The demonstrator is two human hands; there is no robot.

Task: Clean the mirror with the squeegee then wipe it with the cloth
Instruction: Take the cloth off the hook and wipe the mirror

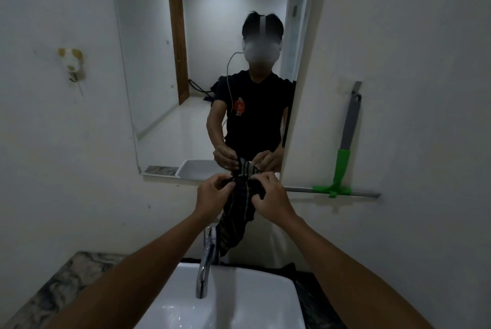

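Observation:
A dark striped cloth (237, 218) hangs between both my hands, just below the mirror's lower edge and above the tap. My left hand (212, 191) pinches its upper left corner; my right hand (271, 195) grips its upper right part. The tall mirror (191, 68) fills the wall ahead and reflects a person holding the cloth. The squeegee (345, 148), grey handle with a green head, hangs on the wall to the right of the mirror, its long blade resting level near the mirror's bottom edge. Neither hand touches it.
A white basin (268, 299) with a chrome tap (206, 262) sits directly below the cloth. A marbled counter (66, 283) lies to the left, dark counter to the right. A small hook ornament (71, 62) is fixed on the left wall.

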